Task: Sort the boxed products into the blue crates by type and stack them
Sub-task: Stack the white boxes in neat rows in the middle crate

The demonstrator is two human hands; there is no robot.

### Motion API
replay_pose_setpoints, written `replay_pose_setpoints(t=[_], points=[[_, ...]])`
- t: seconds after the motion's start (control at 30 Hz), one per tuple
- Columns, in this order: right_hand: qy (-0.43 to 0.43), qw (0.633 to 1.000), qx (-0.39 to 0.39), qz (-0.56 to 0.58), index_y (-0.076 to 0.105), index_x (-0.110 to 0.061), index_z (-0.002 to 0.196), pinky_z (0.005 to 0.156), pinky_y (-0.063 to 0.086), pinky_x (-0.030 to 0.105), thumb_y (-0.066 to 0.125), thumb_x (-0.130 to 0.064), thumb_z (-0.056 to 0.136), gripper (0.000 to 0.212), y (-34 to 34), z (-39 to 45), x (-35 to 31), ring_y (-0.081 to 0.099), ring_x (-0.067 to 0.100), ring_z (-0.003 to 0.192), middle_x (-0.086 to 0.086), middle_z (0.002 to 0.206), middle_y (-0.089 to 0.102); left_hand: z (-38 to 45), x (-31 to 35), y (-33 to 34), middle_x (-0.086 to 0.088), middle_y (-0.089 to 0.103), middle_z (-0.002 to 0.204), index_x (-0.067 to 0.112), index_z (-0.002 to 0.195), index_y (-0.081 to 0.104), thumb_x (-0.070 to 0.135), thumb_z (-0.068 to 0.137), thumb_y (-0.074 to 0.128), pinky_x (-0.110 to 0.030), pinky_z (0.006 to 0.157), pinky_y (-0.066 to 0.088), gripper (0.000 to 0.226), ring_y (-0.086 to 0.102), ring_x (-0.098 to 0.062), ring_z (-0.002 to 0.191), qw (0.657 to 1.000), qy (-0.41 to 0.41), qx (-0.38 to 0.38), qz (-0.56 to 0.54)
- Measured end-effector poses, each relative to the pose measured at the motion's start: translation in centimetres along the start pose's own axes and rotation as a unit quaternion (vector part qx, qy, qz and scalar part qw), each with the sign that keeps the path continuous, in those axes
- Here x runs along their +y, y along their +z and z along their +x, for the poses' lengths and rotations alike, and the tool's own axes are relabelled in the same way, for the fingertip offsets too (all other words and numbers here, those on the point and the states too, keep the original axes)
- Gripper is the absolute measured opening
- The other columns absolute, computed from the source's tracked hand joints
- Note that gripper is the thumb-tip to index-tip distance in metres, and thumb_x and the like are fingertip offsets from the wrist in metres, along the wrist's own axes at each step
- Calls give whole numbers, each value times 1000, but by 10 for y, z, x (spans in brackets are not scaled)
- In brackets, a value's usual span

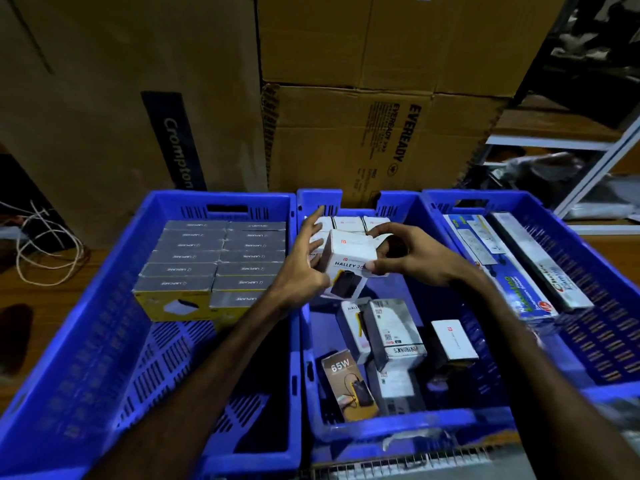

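A white "Halley" box is held above the middle blue crate. My right hand pinches its right side with thumb and curled fingers. My left hand presses against its left side, fingers mostly straight. Behind the box, a row of white boxes stands against the crate's far wall. Several loose boxes lie on the crate floor, among them a "65W" box and a grey box. The left crate holds stacked grey-and-yellow boxes.
The right crate holds long flat boxes. Big cardboard cartons stand behind the crates. White cable lies on the surface at far left. A metal shelf frame stands at back right.
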State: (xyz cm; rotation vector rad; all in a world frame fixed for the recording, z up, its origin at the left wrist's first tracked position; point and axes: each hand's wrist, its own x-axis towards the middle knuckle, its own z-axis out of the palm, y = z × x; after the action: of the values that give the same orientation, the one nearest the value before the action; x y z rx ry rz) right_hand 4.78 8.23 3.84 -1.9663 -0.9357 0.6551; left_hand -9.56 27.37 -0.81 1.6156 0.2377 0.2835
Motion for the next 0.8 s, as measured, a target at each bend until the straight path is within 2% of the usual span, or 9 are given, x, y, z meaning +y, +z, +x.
replay_pose_setpoints(t=[0.07,0.13,0.17,0.27,0.3,0.43,0.57,0.73,0.8], points=[[9,999,10,-46,57,-17,123,75,54,38,91,-28,76,59,1,13,13,68,15,75,2,79,74,1,-1,-3,-1,27,165,42,156,28,-12,55,60,-39,113,43,120,33,-22,149,999,0,32,-11],[23,997,19,-74,57,-20,122,74,56,40,92,-30,74,61,7,27,24,68,13,71,-1,78,74,3,-3,-5,0,27,166,43,153,31,-10,53,56,-47,114,45,116,32,-24,151,998,2,58,-31],[27,996,21,-83,57,-21,122,74,57,40,91,-29,74,60,10,34,29,68,13,70,-1,79,74,3,-2,-5,-1,29,164,41,153,33,-11,54,54,-44,111,48,113,34,-25,150,997,3,69,-46],[33,993,25,-107,53,-26,121,75,57,41,86,-24,75,57,26,52,39,70,20,75,2,84,74,3,3,-4,-8,32,160,26,155,35,-29,65,49,-18,86,56,106,43,-26,141,993,2,94,-72],[36,993,27,-110,52,-27,121,74,57,41,84,-19,76,55,31,58,42,69,21,74,5,86,74,3,5,-3,-9,33,158,22,155,35,-36,68,45,-16,83,56,105,46,-26,137,992,0,98,-73],[34,990,40,-130,53,-22,123,70,57,43,84,-14,76,57,46,80,51,68,28,73,12,86,73,8,2,-6,-13,37,156,23,149,41,-38,69,40,-38,102,54,100,49,-33,137,992,-10,111,-66],[39,983,50,-172,55,-17,130,75,57,42,87,-20,76,62,53,92,56,71,32,83,11,90,74,11,-3,-7,-11,40,155,24,145,46,-35,73,38,-36,92,55,93,53,-30,133,992,-15,117,-45],[49,974,64,-213,55,-16,133,86,54,38,88,-25,76,67,69,98,70,68,29,98,9,106,75,14,-6,-7,-9,42,153,22,144,47,-38,72,35,-41,105,53,95,54,-29,134,993,-13,117,-26],[47,971,78,-221,52,-16,134,87,54,42,88,-24,76,69,76,97,75,68,33,104,11,112,74,14,-7,-7,-10,42,152,21,145,47,-39,73,36,-39,103,55,94,55,-29,132,992,-16,121,-24]])
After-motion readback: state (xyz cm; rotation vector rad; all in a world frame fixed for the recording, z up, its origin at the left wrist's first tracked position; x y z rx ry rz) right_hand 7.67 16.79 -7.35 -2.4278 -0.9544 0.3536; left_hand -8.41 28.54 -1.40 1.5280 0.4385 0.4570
